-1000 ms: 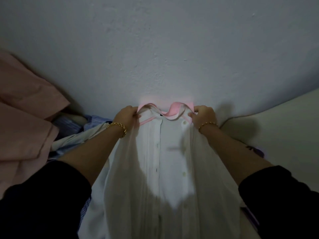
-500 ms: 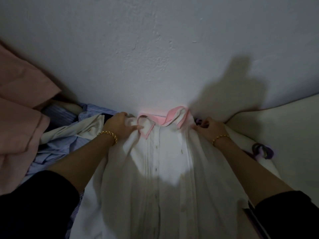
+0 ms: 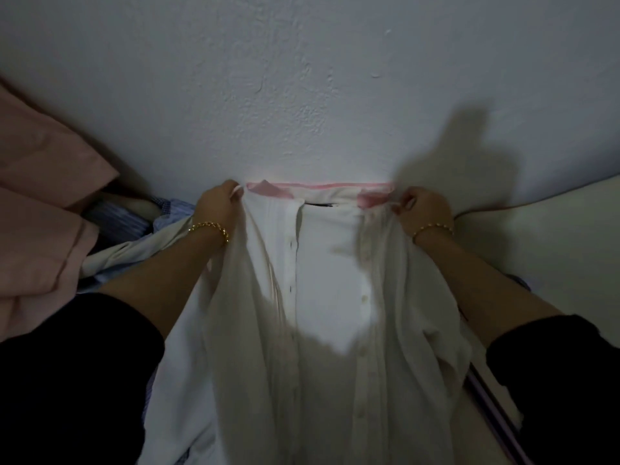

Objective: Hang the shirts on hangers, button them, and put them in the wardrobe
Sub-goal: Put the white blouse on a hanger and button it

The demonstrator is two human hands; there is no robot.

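Note:
A white shirt (image 3: pixel 328 297) with a pink-lined collar (image 3: pixel 318 187) hangs in front of me against the wall, its front open and unbuttoned. My left hand (image 3: pixel 218 204) pinches the collar's left end. My right hand (image 3: pixel 424 209) pinches the right end, and the collar is stretched flat between them. A dark label shows inside the neck. No hanger inside the shirt is visible.
Pink cloth (image 3: pixel 43 213) is piled at the left, with blue striped shirts (image 3: pixel 127 226) and a pale garment below it. A cream surface (image 3: pixel 553 236) lies at the right. Purple bars (image 3: pixel 496 417), perhaps a hanger, show at lower right. The wall (image 3: pixel 302 78) is close ahead.
Both hands have moved apart, pulling the collar from a folded, bunched shape into a straight line. The shirt front has opened wider.

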